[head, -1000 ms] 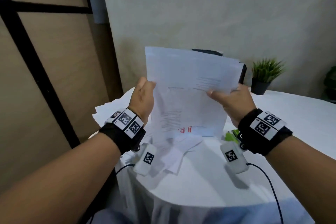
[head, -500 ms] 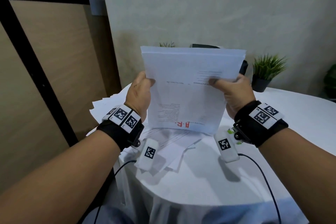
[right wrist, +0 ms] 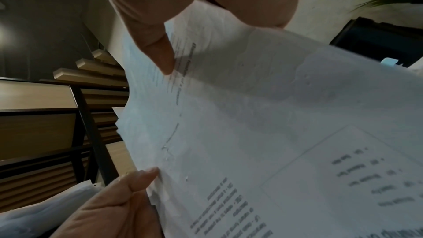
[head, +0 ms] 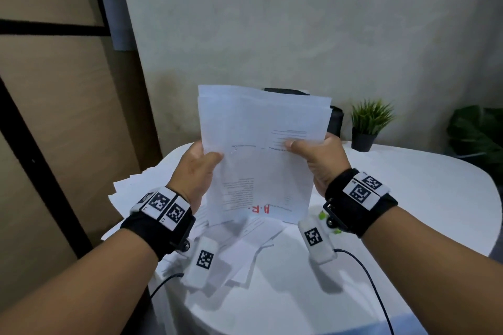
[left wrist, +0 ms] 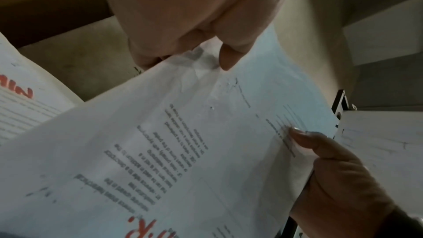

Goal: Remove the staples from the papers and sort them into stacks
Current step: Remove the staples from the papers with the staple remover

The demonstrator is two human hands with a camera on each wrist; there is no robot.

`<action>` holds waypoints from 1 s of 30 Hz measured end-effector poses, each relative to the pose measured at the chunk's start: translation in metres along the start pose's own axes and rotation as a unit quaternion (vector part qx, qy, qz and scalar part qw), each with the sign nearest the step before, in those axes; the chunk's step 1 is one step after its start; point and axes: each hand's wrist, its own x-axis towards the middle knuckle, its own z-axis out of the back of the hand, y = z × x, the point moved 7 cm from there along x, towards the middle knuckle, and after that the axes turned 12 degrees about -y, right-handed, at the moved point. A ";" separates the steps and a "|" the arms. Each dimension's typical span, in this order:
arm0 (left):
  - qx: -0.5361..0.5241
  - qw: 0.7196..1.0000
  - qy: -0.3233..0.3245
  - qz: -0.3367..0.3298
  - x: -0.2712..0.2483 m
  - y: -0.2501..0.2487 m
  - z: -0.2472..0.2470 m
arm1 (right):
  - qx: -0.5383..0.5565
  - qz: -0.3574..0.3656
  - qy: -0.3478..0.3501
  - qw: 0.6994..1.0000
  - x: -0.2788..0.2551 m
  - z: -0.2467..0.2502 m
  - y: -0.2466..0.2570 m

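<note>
Several printed sheets (head: 258,160), held upright above the round white counter (head: 408,198), gripped on both side edges. Left hand (head: 194,171) pinching the left edge about midway up, thumb on the near face and fingers curled behind; right hand (head: 318,160) pinching the right edge a little higher, thumb (head: 292,143) flat across lines of print, fingers hidden behind the paper. Long axis near vertical, tilted slightly so the top leans left; print upside down to the wearer, red heading (head: 260,209) at the lower edge, so the sheet's head pointing down toward the counter. Top edges fanned and uneven, at least two or three layers showing. Probably very light, thin and floppy: bowing already between the two grips in the wrist views, easily creased or torn, slick sheet on sheet and likely to slide apart if the pinch loosens. Small punctures and a crumpled patch (left wrist: 213,95) near the left thumb (left wrist: 228,57), perhaps old staple holes; no staple plainly visible. Best held at the edges, close to that corner, pulling gently along the paper rather than across it. More loose papers (head: 245,242) lying spread on the counter beneath, others piled at its left rim (head: 130,187). Small potted plant (head: 367,125) beyond, against the wall.
</note>
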 end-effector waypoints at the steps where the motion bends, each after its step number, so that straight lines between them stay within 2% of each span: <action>1: 0.003 1.000 -0.001 -0.007 0.000 -0.002 0.001 | -0.007 -0.002 0.002 1.000 0.000 0.001 -0.001; 8: -0.008 1.000 -0.001 -0.006 0.005 -0.005 0.007 | -0.078 -0.013 0.019 0.997 0.004 0.009 -0.008; 13: 0.023 0.999 0.005 0.049 -0.001 0.018 0.007 | -0.148 -0.017 0.039 0.988 0.001 0.007 -0.020; 18: -0.109 0.987 -0.053 0.102 0.013 0.002 0.023 | -0.234 -0.009 0.070 0.970 0.001 0.012 -0.019; 21: -0.145 0.981 -0.070 0.112 0.019 -0.013 0.030 | -0.272 0.031 0.077 0.959 0.004 0.008 0.002; 22: -0.139 0.981 -0.093 0.094 0.022 -0.017 0.034 | -0.299 0.057 0.072 0.950 0.008 0.005 0.016; 23: -0.111 0.981 -0.139 0.071 0.026 -0.022 0.047 | -0.327 0.085 0.069 0.939 0.013 0.002 0.030; 24: -0.078 0.977 -0.199 0.020 0.038 -0.028 0.071 | -0.361 0.111 0.067 0.923 0.019 -0.002 0.044; 25: -0.005 0.963 -0.267 -0.044 0.047 -0.039 0.096 | -0.402 0.136 0.069 0.903 0.024 -0.006 0.059; 26: 0.111 0.938 -0.305 -0.118 0.054 -0.053 0.115 | -0.452 0.162 0.078 0.874 0.026 -0.011 0.071; 27: 0.218 0.897 -0.326 -0.202 0.056 -0.073 0.123 | -0.507 0.186 0.093 0.836 0.026 -0.017 0.080; 28: 0.307 0.854 -0.311 -0.283 0.047 -0.095 0.115 | -0.561 0.208 0.114 0.793 0.022 -0.027 0.085; 30: 0.417 0.762 -0.171 -0.464 -0.003 -0.137 0.053 | -0.616 0.250 0.179 0.725 0.010 -0.052 0.087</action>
